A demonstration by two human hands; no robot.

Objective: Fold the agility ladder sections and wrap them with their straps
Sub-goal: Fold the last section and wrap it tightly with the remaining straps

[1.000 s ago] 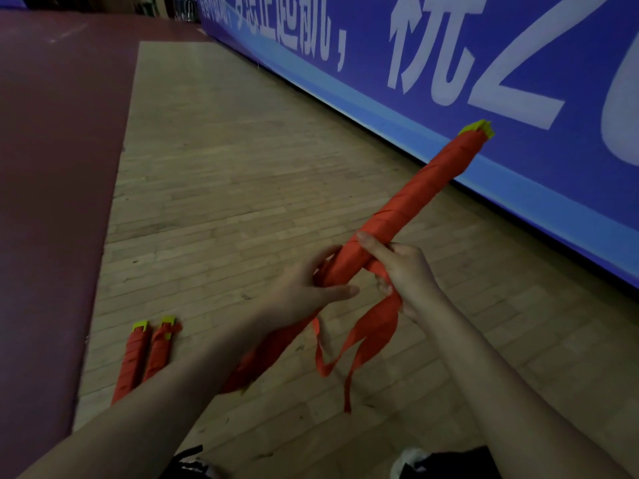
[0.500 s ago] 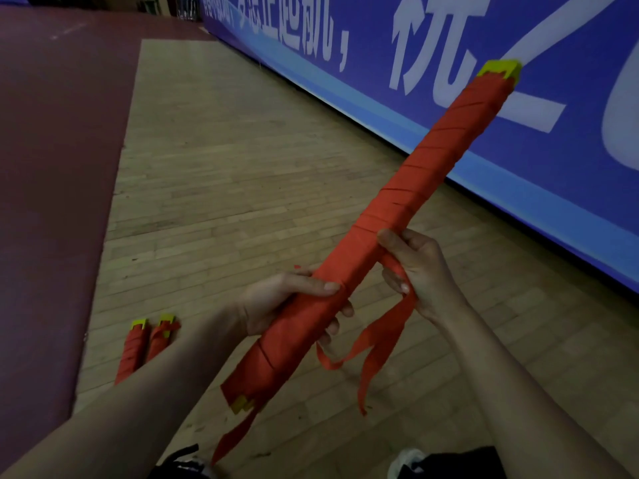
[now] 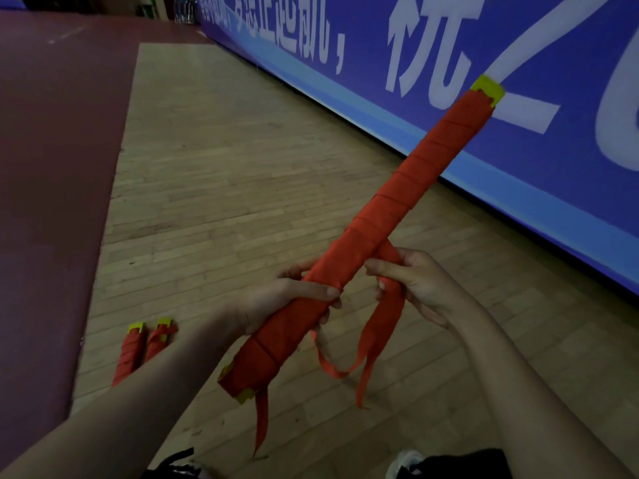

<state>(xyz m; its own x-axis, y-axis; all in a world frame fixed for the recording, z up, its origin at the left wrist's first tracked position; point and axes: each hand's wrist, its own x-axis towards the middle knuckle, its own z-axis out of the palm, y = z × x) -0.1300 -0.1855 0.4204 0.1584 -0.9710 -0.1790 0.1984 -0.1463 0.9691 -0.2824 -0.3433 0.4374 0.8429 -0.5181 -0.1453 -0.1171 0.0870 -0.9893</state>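
A folded ladder bundle [image 3: 366, 247], wrapped in red, slants across the middle. The left hand [image 3: 276, 302] grips its lower part; the right hand [image 3: 411, 281] pinches the loose strap [image 3: 377, 326] just beside it.

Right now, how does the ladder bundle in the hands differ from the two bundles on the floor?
The held bundle is raised and tilted, gripped by the left hand. The floor bundles lie untouched on the wooden floor. The held bundle trails loose strap tails, one pinched by the right hand. The floor bundles show none, though the forearm hides their near ends. All are red-wrapped with yellow ends.
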